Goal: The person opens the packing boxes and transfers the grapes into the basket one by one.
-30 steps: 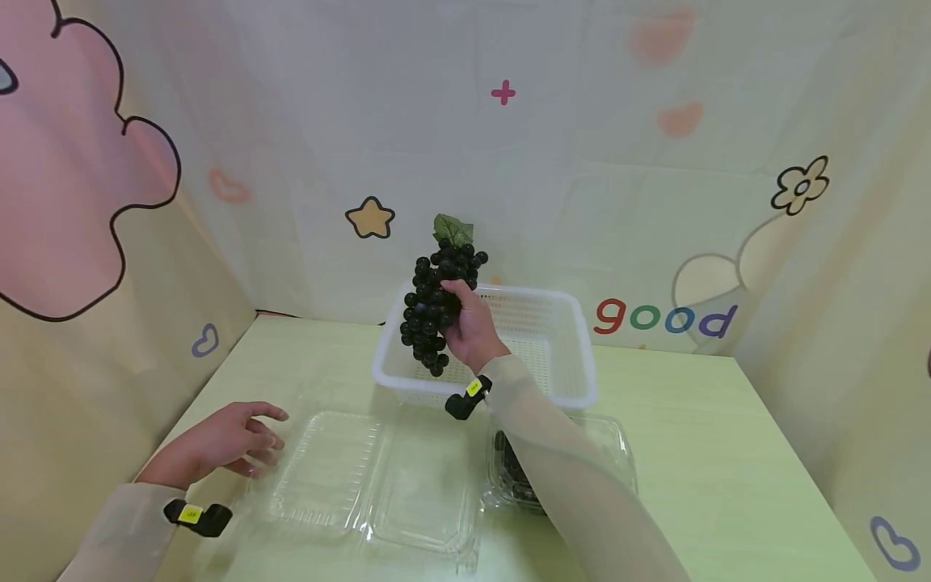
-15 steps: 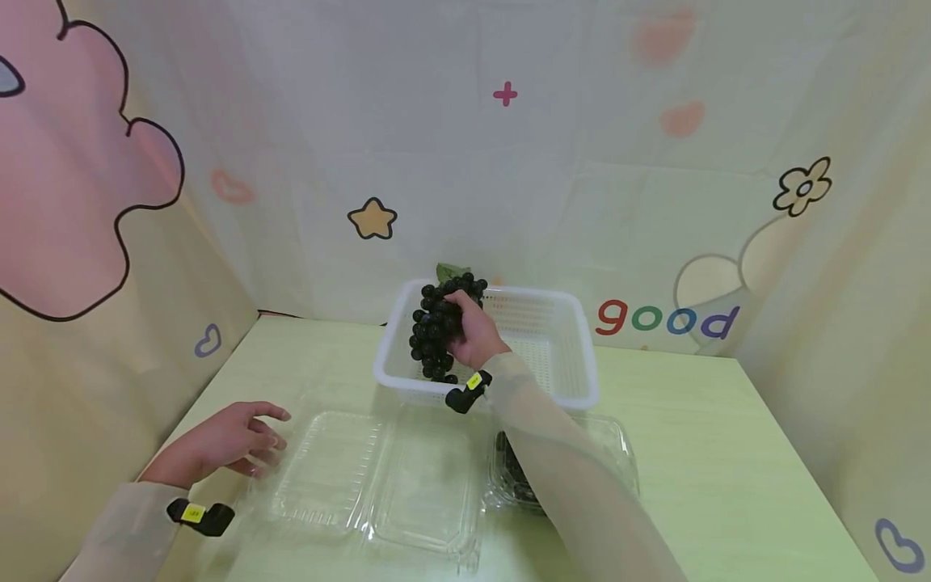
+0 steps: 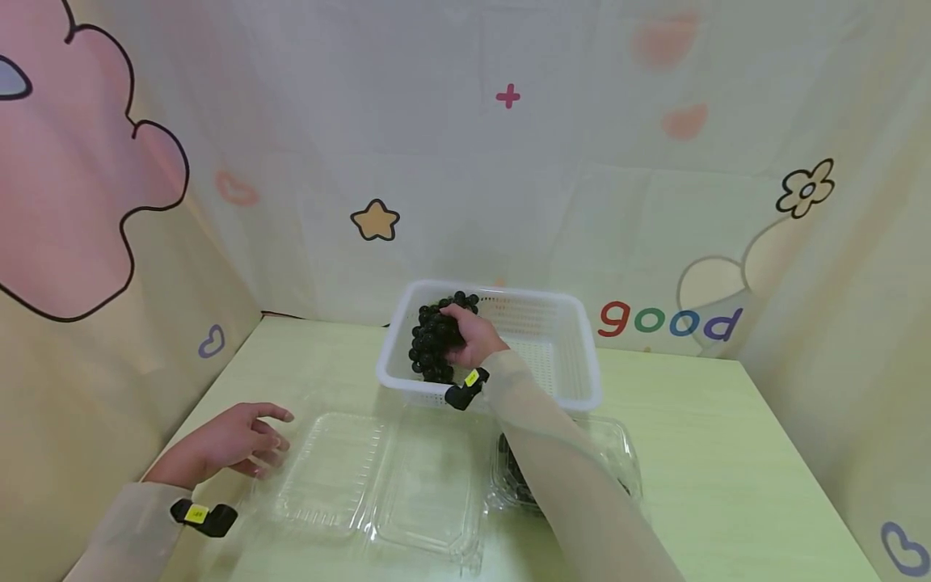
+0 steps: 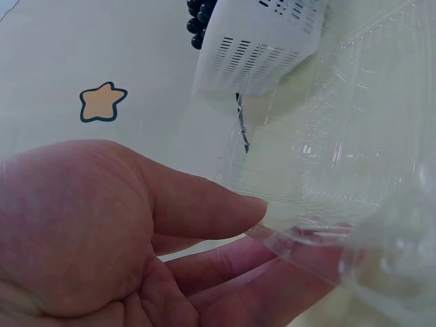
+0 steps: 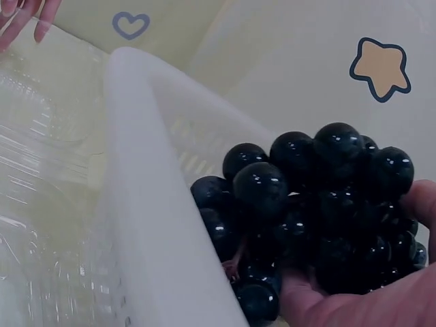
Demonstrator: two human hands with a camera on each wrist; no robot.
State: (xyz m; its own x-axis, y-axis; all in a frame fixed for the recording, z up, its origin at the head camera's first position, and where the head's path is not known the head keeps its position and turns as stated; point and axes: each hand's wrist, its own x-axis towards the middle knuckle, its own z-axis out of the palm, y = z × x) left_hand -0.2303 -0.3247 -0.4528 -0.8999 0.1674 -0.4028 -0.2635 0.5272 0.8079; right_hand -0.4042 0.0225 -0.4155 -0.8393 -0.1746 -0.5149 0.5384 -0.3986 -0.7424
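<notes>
My right hand (image 3: 474, 335) grips a bunch of dark grapes (image 3: 435, 339) low inside the left part of a white basket (image 3: 585, 347). In the right wrist view the grapes (image 5: 334, 204) hang beside the basket's wall (image 5: 150, 204), thumb and fingers round them. An unlidded clear plastic container (image 3: 327, 469) lies spread flat on the table, both halves side by side. At its left edge is my left hand (image 3: 225, 443), fingers loosely bent and apart; the left wrist view shows the thumb of this hand (image 4: 136, 231) near the clear edge, fingers partly behind the plastic.
A second clear container (image 3: 611, 453) with dark contents stands right of the spread one, partly hidden under my right forearm. The basket stands at the back of the table (image 3: 713, 453), close to a printed curtain (image 3: 567, 202).
The right hand has lowered the grapes from above the basket down into its left part; their green leaf no longer shows. The left hand stays in place.
</notes>
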